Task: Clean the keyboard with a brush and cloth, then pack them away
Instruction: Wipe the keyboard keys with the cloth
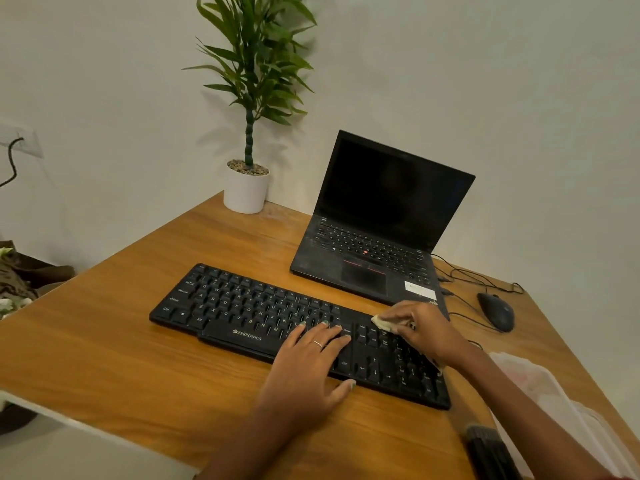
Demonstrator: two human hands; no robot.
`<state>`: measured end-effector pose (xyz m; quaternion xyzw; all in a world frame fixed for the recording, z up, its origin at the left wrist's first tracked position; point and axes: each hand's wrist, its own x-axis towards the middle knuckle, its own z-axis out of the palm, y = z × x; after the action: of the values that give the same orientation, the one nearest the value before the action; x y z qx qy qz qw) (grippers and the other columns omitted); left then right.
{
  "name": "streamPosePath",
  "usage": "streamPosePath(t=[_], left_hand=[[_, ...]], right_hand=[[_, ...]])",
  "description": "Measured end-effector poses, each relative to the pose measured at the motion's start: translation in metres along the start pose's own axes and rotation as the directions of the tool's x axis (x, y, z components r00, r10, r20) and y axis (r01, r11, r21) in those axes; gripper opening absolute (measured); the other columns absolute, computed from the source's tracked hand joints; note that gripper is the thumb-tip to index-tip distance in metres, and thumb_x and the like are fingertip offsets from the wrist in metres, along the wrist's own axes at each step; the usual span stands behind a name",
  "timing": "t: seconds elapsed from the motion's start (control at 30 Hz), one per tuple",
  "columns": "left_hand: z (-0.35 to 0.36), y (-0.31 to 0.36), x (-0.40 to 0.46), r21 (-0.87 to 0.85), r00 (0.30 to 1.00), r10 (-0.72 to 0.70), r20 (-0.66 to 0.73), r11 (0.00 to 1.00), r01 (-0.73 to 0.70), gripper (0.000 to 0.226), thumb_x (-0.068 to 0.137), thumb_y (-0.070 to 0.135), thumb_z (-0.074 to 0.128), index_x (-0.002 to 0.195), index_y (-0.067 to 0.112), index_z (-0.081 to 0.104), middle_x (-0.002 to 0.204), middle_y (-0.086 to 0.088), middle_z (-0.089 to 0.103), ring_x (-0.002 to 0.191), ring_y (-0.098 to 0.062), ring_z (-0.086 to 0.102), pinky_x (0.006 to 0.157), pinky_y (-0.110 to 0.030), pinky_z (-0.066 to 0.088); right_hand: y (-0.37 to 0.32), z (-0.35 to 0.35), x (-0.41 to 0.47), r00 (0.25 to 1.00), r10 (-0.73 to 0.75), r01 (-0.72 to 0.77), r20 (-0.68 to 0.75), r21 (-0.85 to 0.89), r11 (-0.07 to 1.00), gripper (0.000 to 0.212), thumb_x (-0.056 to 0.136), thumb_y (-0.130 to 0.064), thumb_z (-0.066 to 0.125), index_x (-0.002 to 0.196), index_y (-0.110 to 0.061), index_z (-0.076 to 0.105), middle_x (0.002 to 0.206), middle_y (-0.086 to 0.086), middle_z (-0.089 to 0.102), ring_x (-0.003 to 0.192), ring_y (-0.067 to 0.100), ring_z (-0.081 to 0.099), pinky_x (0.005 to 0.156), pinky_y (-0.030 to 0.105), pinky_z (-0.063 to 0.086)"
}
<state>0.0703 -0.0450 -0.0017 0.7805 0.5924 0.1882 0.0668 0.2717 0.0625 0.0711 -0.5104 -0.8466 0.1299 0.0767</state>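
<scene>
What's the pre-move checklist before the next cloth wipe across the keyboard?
1. Cloth held by right hand: ok.
2. Left hand fingers flat on keyboard, steadying it: ok.
3. Cloth on the keys at the right end: ok.
4. Wipe path leftward blocked by left hand: not ok.
5. Brush set down at table edge: ok.
6. Keys already dust-free: cannot tell.

Illumination is soft, warm and moderately dim, with no hard glare. The plant (254,64) casts a faint, diffuse shadow on the wall (485,64) just behind and below its leaves. The laptop (381,220) to the plant's right shows a dark, unlit screen. Wide-angle distortion bends the table (104,341) edges. The frame corners farthest from the plant are soft; fine detail there is blurred.
</scene>
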Motion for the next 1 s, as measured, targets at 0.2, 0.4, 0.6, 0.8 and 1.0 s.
streamPosePath(t=[0.2, 0.4, 0.6, 0.8, 1.0], left_hand=[[0.001, 0.000, 0.000, -0.004, 1.000, -0.001, -0.016, 1.000, 0.001, 0.068, 0.093, 0.062, 0.033, 0.151, 0.034, 0.011, 0.159, 0.012, 0.011, 0.146, -0.006, 0.003, 0.120, -0.037, -0.002], [0.000, -0.001, -0.001, 0.004, 0.999, -0.003, -0.037, 1.000, 0.003, 0.068, 0.093, 0.063, 0.033, 0.151, 0.034, 0.013, 0.159, 0.012, 0.013, 0.145, -0.005, 0.004, 0.120, -0.036, -0.001], [0.001, -0.002, 0.000, -0.010, 0.999, -0.004, -0.038, 1.000, 0.004, 0.068, 0.093, 0.063, 0.034, 0.151, 0.034, 0.013, 0.159, 0.013, 0.013, 0.145, -0.005, 0.004, 0.120, -0.034, -0.004], [0.001, 0.000, 0.001, -0.006, 0.999, 0.012, -0.041, 1.000, -0.012, 0.067, 0.094, 0.062, 0.033, 0.151, 0.034, 0.013, 0.159, 0.012, 0.012, 0.146, -0.006, 0.003, 0.120, -0.035, -0.003], [0.003, -0.002, 0.000, 0.005, 0.998, 0.014, -0.053, 1.000, -0.014, 0.067, 0.093, 0.062, 0.033, 0.151, 0.034, 0.014, 0.159, 0.011, 0.014, 0.146, -0.006, 0.005, 0.120, -0.034, -0.003]], right_hand=[[-0.022, 0.015, 0.021, 0.994, -0.073, 0.076, -0.081, 0.036, 0.996, 0.022, 0.087, -0.006, 0.062, 0.103, -0.017, 0.071, 0.108, -0.006, 0.066, 0.089, -0.004, 0.053, 0.070, 0.000, 0.039], [-0.037, 0.025, 0.038, 0.982, -0.182, 0.183, -0.047, 0.025, 0.983, 0.023, 0.086, -0.001, 0.062, 0.101, -0.015, 0.073, 0.107, -0.003, 0.069, 0.095, 0.004, 0.062, 0.088, 0.020, 0.050], [0.009, 0.005, 0.009, 0.995, -0.098, 0.097, -0.014, -0.084, 0.992, 0.029, 0.085, 0.001, 0.061, 0.102, -0.021, 0.071, 0.109, -0.011, 0.066, 0.096, -0.005, 0.057, 0.093, 0.015, 0.046], [0.012, 0.004, 0.009, 0.999, -0.038, 0.036, -0.015, -0.098, 0.995, 0.024, 0.087, 0.000, 0.059, 0.100, -0.015, 0.072, 0.110, -0.005, 0.067, 0.102, 0.006, 0.061, 0.096, 0.023, 0.046], [-0.043, 0.033, 0.035, 0.967, -0.231, 0.223, -0.110, -0.085, 0.971, 0.023, 0.088, -0.001, 0.058, 0.102, -0.012, 0.072, 0.106, 0.000, 0.068, 0.100, 0.011, 0.060, 0.093, 0.023, 0.046]])
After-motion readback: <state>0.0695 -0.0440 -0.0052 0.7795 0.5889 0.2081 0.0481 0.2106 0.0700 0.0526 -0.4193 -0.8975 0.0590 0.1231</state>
